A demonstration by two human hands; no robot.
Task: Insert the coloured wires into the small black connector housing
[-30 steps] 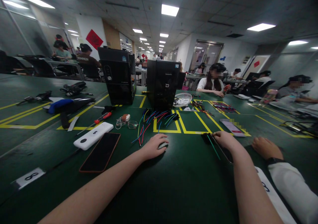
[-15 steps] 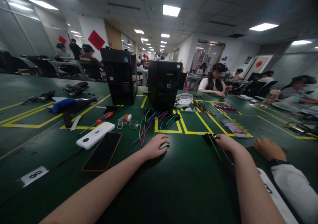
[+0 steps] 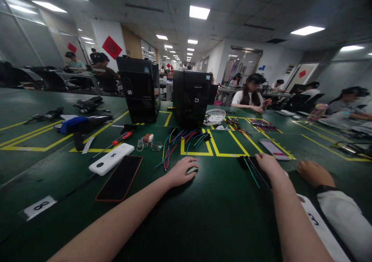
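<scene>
My left hand rests on the green table, fingers curled around a small pale rounded object, mostly hidden under them. To the right, my right hand lies low over a dark flat object like a phone; its fingers look stretched out and partly overlap it. Beside those fingertips is a black-ended bundle of wires, one of them green. Ahead of my left hand lie several loose red, blue, green and yellow wires.
Two black computer towers stand ahead. A phone, white power bank, eyeglasses and red-handled screwdriver lie left. A white basket sits behind. A neighbour's hand rests close on my right.
My right hand has shifted slightly right and away from the wire bundle, and more of the dark flat object shows. My left hand has not moved.
</scene>
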